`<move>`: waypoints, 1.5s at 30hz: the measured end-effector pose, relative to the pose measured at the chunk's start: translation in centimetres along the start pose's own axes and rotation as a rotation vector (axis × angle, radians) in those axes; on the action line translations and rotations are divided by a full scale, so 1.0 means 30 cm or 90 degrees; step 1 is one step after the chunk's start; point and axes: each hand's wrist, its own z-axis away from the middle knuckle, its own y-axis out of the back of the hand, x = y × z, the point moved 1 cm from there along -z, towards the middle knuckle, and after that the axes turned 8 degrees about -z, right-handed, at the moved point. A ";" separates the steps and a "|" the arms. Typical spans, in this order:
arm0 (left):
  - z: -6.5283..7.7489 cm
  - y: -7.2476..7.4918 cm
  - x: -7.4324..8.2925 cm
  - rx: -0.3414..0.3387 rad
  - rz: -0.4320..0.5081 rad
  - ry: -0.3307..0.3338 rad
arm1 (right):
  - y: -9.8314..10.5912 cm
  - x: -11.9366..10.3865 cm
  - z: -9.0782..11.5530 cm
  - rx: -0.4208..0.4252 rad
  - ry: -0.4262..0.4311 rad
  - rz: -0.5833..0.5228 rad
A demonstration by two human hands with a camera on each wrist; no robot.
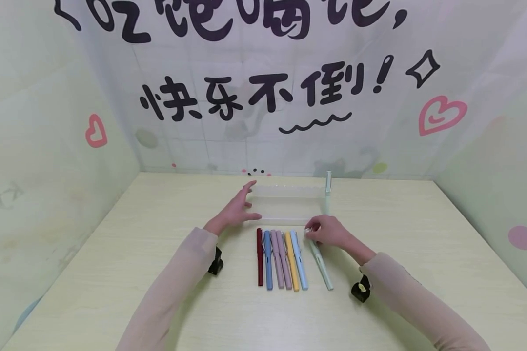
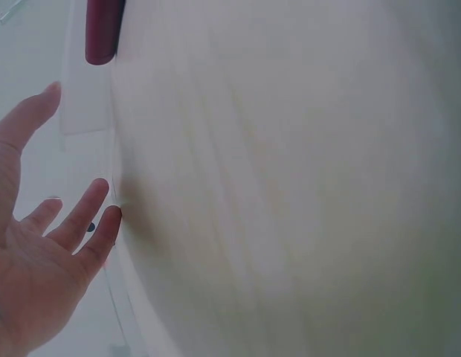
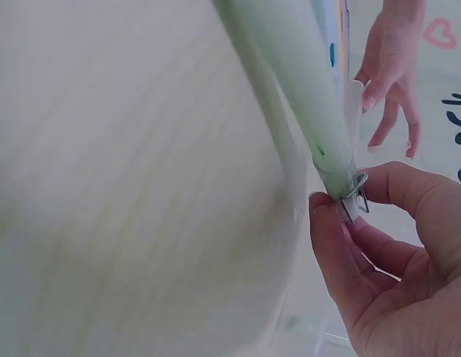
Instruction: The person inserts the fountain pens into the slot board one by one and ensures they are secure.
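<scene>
Six pens [image 1: 284, 261] in dark red, blue, purple, yellow and light blue lie side by side in the lower middle of the frame, with a tray [image 1: 285, 207] behind them and another pen [image 1: 328, 181] at its right end. The left hand [image 1: 237, 209] is spread wide by the tray's left end, holding nothing, while the right hand [image 1: 331, 230] pinches the clip end of a green pen [image 1: 321, 265] right of the row. The green pen is smooth and round, the tray see-through, the table [image 1: 268, 321] pale with streaks like wood.

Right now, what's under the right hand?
Under the right hand, a pale green pen slants out, one end pinched between the fingers. Those fingers partly cover that end, and the hand hides some of the table beneath.
</scene>
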 end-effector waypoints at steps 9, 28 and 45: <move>-0.001 0.000 -0.001 0.000 0.003 -0.001 | 0.016 0.007 -0.005 -0.005 -0.024 -0.091; -0.001 -0.001 -0.003 0.000 0.001 0.000 | 0.066 -0.004 -0.006 0.052 0.023 -0.169; -0.003 -0.002 -0.003 0.002 0.003 0.004 | 0.123 -0.024 -0.011 0.134 0.057 -0.138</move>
